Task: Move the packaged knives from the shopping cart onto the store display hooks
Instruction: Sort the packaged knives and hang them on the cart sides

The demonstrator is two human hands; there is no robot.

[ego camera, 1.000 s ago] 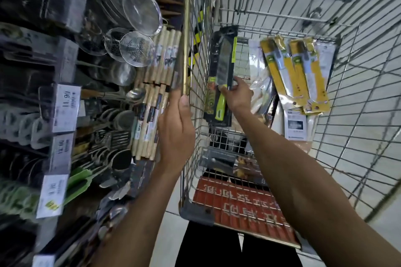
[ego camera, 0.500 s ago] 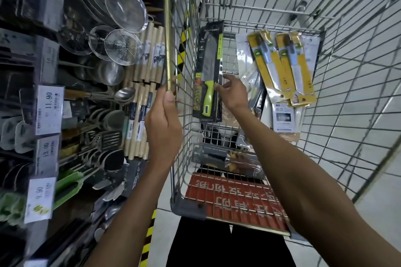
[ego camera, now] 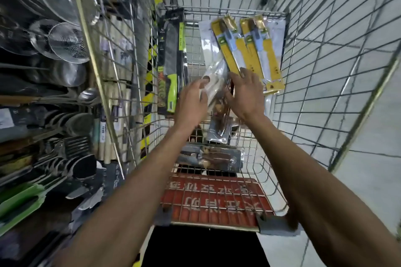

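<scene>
Several packaged knives lie in the wire shopping cart (ego camera: 288,102). A green-handled knife in a black pack (ego camera: 171,65) leans against the cart's left wall. Two yellow-carded knives (ego camera: 249,50) rest at the far right. Between them sits a clear pack with a brown-handled knife (ego camera: 218,106). My left hand (ego camera: 192,102) reaches onto this pack's left side with fingers extended. My right hand (ego camera: 245,93) lies on its right side with fingers spread, at the lower end of the yellow cards. Neither hand plainly grips anything. Another dark knife pack (ego camera: 212,157) lies across the cart floor.
The display shelf on the left holds wire strainers (ego camera: 65,39), ladles (ego camera: 86,95), wooden-handled tools and green items (ego camera: 19,199). A red child-seat flap (ego camera: 217,201) covers the cart's near end. Grey floor tiles show to the right through the mesh.
My left hand has let go of the cart's left rim and moved into the cart. My right hand has left the green-handled knife pack and shifted right to the clear pack.
</scene>
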